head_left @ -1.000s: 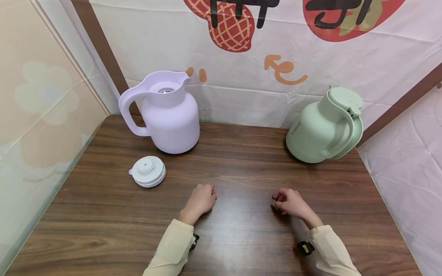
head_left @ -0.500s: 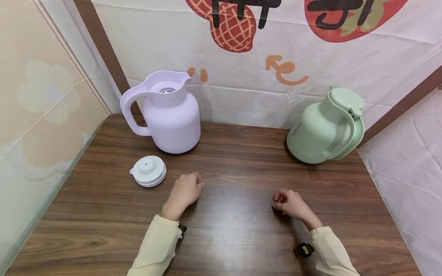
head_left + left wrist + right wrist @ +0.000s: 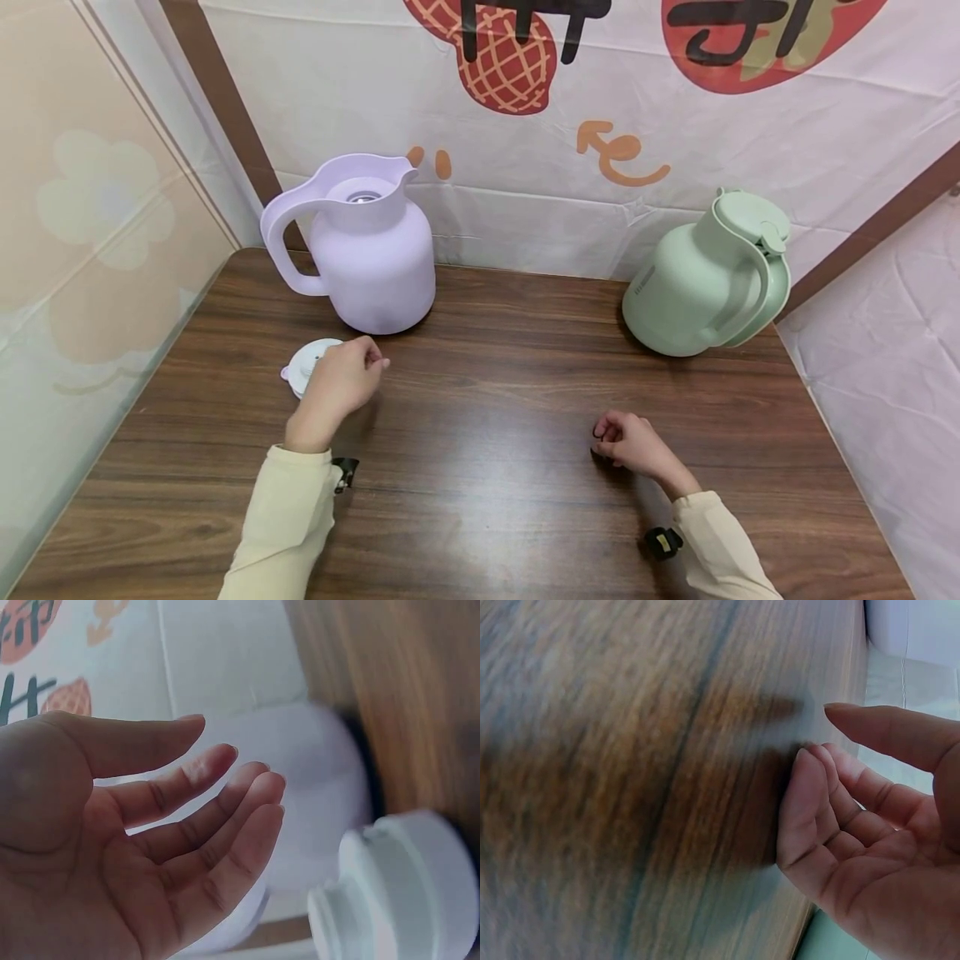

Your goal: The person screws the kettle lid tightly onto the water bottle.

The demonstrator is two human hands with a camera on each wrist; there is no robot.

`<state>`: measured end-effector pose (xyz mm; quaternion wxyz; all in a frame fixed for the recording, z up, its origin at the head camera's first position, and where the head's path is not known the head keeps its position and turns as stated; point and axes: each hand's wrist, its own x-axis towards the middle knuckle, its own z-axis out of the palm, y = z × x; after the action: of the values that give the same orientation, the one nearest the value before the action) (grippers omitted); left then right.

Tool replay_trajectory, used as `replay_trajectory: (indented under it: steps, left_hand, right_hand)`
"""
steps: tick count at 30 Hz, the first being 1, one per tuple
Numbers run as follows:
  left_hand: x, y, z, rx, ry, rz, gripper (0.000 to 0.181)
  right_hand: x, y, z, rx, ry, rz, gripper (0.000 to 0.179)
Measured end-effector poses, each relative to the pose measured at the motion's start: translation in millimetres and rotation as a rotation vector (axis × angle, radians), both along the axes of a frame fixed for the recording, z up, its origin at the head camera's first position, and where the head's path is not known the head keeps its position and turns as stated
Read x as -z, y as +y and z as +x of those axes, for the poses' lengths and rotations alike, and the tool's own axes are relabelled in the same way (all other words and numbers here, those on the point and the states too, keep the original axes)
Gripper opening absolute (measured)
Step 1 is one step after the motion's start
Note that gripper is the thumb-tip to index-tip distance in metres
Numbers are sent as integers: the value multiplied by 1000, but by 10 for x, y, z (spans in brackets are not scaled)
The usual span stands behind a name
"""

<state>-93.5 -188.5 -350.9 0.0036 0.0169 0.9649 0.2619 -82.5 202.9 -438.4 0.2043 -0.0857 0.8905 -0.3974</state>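
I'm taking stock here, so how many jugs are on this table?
2: a purple jug at the back left, beyond the white lid, and a green jug at the back right. Neither is hidden; I see no others.

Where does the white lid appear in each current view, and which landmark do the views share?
Head: the white lid is left of centre, partly hidden by the left hand.
Left wrist: the lid is at the lower right, cut by the bottom edge.
Right wrist: it is not in this picture.
Shared landmark: the wooden table.
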Motion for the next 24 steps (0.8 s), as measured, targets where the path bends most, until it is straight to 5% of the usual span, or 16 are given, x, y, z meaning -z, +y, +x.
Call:
replay_trajectory:
  steps: [10,24]
  left_hand:
    - [-207,-444,-83,-84,-16,3,31]
    - [-198,-826,-275,-198,11,29,41]
  right_hand:
    - [0,-4,-14,14,-11,14,11]
    - [5,-38,-10,28,4,61,13]
